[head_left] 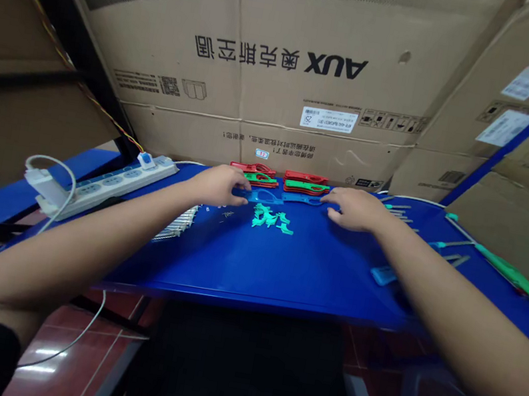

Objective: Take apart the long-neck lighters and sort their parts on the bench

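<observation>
Head view: a pile of small turquoise plastic pieces point(264, 216) lies on the blue tabletop point(275, 281).
Blue parts: two long, flat blue plastic parts point(265, 196) point(301, 199) lie end to end just beyond the pile.
Left hand point(218, 185): beyond and left of the pile, half-curled at one part's outer end; whether it pinches, I cannot tell.
Right hand point(354, 209): right of the pile, fingertips at the other part's outer end, thumb slightly apart; grip unclear.
Fingertips: light, level contact at the ends should best keep the thin parts flat and aligned.
Stacks: red and green plastic parts point(252, 168) point(305, 186) stand close beyond the blue ones, easily nudged.
Metal rods point(177, 224): left of the pile, beneath the left forearm's reach.
Power strip point(108, 189): white, far left of the pile.
</observation>
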A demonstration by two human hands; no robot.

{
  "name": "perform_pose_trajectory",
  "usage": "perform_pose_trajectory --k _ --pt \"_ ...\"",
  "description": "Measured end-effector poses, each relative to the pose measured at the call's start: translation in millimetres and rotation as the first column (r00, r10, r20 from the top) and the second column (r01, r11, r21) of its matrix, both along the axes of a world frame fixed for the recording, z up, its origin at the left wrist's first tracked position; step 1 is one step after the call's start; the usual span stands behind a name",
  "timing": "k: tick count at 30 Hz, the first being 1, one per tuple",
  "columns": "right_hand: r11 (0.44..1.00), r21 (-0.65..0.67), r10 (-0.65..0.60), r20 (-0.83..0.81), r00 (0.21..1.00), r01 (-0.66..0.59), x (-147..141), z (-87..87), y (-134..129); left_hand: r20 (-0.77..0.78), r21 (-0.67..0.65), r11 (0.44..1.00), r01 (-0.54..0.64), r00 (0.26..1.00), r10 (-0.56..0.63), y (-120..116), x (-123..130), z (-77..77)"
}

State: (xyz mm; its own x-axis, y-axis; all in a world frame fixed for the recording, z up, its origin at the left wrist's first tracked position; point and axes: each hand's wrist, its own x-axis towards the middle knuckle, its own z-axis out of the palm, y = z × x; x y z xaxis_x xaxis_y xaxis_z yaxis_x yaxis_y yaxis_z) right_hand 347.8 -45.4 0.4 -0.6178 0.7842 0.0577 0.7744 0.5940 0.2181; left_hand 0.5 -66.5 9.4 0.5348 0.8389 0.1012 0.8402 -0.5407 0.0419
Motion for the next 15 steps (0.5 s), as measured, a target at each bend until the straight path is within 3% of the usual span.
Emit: perform_pose_trajectory --k 4,7,11,15 --pt "0.993 -0.035 -0.113 -0.146 0.983 0.108 47 14.5 -7 -0.045 -0.031 0.998 -0.047 0.998 0.045 43 -9 -11.5" --pt "0.973 -0.055 -0.230 -0.211 0.950 0.223 101 20.1 -21 -0.053 -0.023 0.998 -0.064 0.997 0.063 54 -3 -23.6" --pt "0.972 -0.115 -0.227 -0.229 0.946 0.205 165 8.7 -59 -0.028 0.068 0.992 -0.109 0.993 0.111 44 11 -21.9" --pt "0.963 -0.124 -0.258 -0.161 0.953 0.240 198 -32.4 -114 0.076 0.123 0.992 -0.016 0.997 0.007 7 30 -3.4"
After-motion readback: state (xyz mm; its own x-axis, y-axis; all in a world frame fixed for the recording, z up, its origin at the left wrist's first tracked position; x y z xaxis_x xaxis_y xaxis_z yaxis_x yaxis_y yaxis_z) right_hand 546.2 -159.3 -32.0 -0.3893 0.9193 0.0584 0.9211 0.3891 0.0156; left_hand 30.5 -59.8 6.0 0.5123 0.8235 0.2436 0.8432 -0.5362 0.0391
